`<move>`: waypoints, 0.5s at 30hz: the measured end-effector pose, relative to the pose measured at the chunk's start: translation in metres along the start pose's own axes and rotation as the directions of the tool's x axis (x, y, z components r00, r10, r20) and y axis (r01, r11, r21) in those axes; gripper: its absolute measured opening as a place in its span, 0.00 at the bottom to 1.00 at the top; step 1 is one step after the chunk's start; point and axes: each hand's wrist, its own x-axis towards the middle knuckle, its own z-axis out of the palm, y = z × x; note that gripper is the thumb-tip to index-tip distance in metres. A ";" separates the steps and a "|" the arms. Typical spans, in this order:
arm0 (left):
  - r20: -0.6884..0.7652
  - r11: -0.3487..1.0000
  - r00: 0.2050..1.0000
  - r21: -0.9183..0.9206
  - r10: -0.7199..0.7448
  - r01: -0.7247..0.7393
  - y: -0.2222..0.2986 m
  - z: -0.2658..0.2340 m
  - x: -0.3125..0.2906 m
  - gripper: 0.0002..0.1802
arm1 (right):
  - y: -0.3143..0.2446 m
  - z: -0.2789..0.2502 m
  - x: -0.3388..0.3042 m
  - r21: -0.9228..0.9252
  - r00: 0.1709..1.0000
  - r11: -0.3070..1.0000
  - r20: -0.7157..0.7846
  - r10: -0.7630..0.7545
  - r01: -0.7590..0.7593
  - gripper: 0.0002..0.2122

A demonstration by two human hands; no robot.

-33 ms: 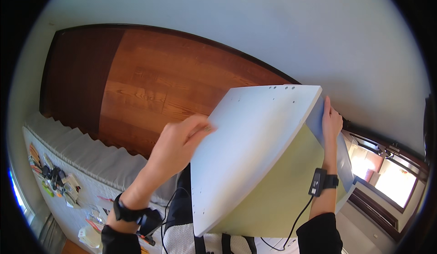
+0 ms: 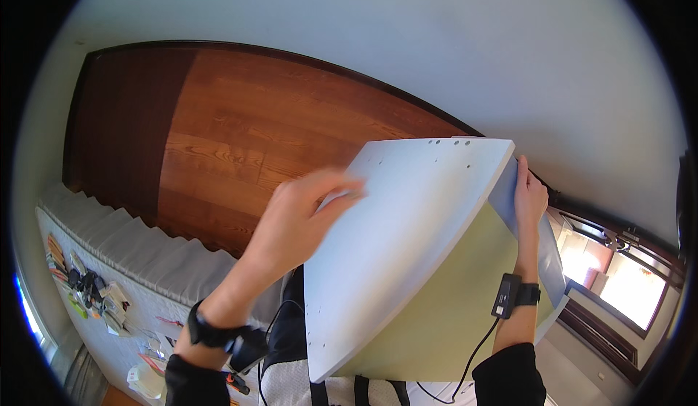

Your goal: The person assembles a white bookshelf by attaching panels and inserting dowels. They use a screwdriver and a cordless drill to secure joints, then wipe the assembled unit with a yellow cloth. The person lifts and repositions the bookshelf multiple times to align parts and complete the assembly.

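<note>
A large white board [image 2: 392, 239] with small drilled holes stands tilted in front of me. Joined to its right side, or resting against it, is a pale yellow-green panel [image 2: 436, 297]; a bluish-white panel [image 2: 552, 260] shows beyond it. My left hand [image 2: 302, 213] hovers over the white board's upper left part, thumb and fingers pinched together. Motion blurs the fingertips, and a small thing between them is too unclear to name. On the far right, my right hand [image 2: 531, 197] grips the edge of the bluish-white panel, its fingers partly hidden behind it.
Brown wooden floor [image 2: 218, 151] lies beyond the board, bounded by a pale wall [image 2: 363, 28]. At left is a bed with a ruffled cover [image 2: 160, 268], carrying tools and small packets [image 2: 94, 290]. A black cable [image 2: 476, 348] hangs from my right wrist. A bright window [image 2: 632, 290] is at right.
My left hand has moved up and to the right, farther over the white board, still pinched. My right hand and the panels have hardly shifted.
</note>
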 end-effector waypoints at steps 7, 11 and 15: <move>0.127 0.833 0.983 -0.523 -0.132 0.179 0.022 0.100 0.110 0.09 | -0.001 0.001 0.001 0.078 0.998 0.996 0.054 0.041 -0.045 0.26; 0.196 0.742 0.951 -0.596 -0.238 0.308 0.010 0.125 0.109 0.09 | 0.001 0.003 0.001 0.118 1.000 0.993 -0.012 -0.001 0.002 0.26; 0.231 0.683 0.933 -0.636 -0.275 0.358 0.001 0.134 0.106 0.08 | 0.001 0.006 -0.003 0.183 0.998 0.983 -0.055 -0.015 0.025 0.26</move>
